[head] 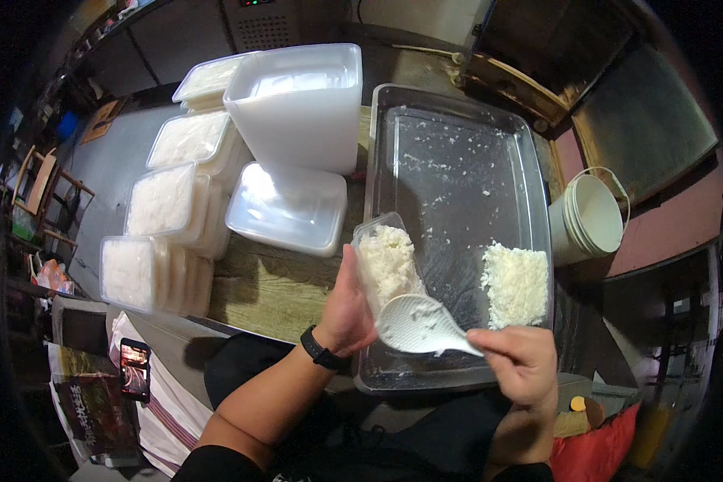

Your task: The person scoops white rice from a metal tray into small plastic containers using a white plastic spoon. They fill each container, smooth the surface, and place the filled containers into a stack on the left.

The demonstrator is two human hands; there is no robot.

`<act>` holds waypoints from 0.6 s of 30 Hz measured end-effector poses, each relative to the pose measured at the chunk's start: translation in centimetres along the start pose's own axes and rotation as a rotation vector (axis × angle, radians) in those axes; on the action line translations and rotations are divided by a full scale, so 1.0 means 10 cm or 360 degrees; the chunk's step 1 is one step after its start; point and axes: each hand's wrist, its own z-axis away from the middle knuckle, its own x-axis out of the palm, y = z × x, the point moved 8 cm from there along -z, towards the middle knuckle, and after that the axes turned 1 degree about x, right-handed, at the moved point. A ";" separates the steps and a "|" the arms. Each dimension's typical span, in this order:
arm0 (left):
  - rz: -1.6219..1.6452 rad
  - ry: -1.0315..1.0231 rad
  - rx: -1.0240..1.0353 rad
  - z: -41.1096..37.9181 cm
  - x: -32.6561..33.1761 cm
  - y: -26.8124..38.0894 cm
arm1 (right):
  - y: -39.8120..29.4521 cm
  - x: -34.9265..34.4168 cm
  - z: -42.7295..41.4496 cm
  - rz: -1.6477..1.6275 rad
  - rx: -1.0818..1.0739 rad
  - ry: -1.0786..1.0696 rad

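Note:
My left hand (348, 306) holds a clear plastic container (370, 228), tilted over the near left part of a metal tray (458, 199). White cooked rice (390, 260) heaps inside it. In my right hand (515, 361) is the handle of a white rice paddle (419, 324) with a dimpled blade. The blade lies at the container's near end and hides part of it; a few grains cling to it. A block of rice (516, 286) rests on the tray's right side, beyond my right hand. Loose grains dot the tray's far half.
Stacks of lidded, rice-filled containers (159, 202) line the table's left side. A tall nest of empty containers (301, 108) stands behind a single clear container (286, 208) on the wooden table (265, 289). White buckets (593, 217) stand right of the tray. A phone (135, 369) lies at lower left.

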 end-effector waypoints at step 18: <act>0.0307 -0.0181 -0.0008 0.02 0.13 0.08 | 0.18 0.08 -0.10 -0.0143 0.0302 0.0009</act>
